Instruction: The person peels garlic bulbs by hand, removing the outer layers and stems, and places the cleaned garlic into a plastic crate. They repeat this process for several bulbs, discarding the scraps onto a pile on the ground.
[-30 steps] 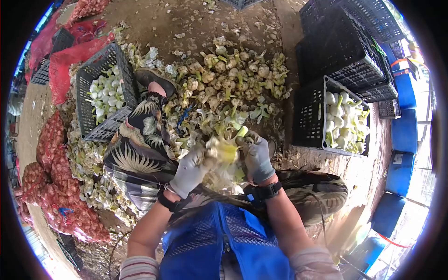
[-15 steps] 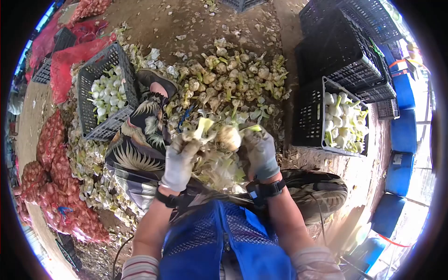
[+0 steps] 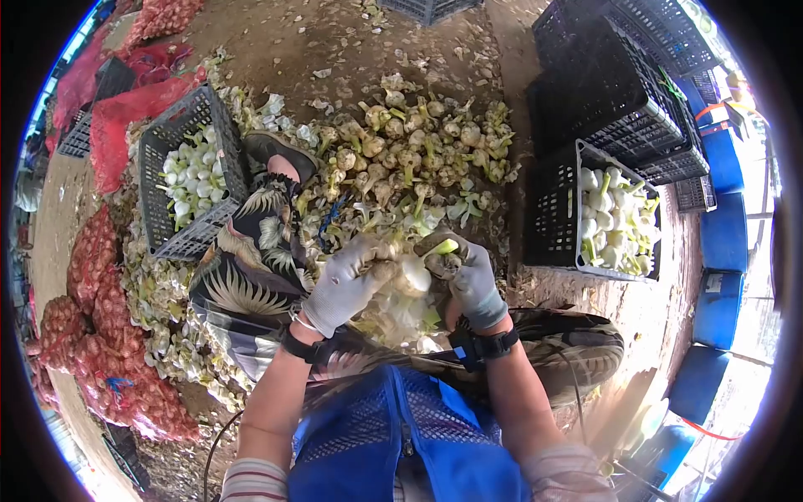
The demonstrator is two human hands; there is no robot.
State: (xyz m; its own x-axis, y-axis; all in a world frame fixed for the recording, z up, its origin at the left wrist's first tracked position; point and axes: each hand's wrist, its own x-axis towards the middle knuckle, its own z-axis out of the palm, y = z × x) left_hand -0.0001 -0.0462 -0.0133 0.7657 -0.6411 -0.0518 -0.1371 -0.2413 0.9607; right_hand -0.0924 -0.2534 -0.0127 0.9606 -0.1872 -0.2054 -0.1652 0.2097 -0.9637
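A whitish garlic bulb (image 3: pixel 411 277) is between my two gloved hands, above my lap, slightly blurred. My right hand (image 3: pixel 470 276) is closed round its green stem (image 3: pixel 443 248). On the bulb's other side, my left hand (image 3: pixel 353 280) has its fingers curled in against papery skin at the bulb's edge; exactly what they pinch is partly hidden. Below the hands lies a heap of loose pale skins (image 3: pixel 400 318). Just beyond is a pile of unpeeled garlic bulbs (image 3: pixel 418 138) on the ground, roots and stems attached.
To the left stands a black crate (image 3: pixel 180 238) of clean white bulbs, and to the right another black crate (image 3: pixel 552 205) of them. Stacked black crates (image 3: pixel 611 92) rise behind that. Red net sacks (image 3: pixel 109 351) lie at far left, and shed skins (image 3: pixel 167 309) cover the ground.
My left hand has moved right and closed in against the bulb. The pale leafy piece that stood out above its fingers no longer shows. The bulb looks whiter and sits slightly lower.
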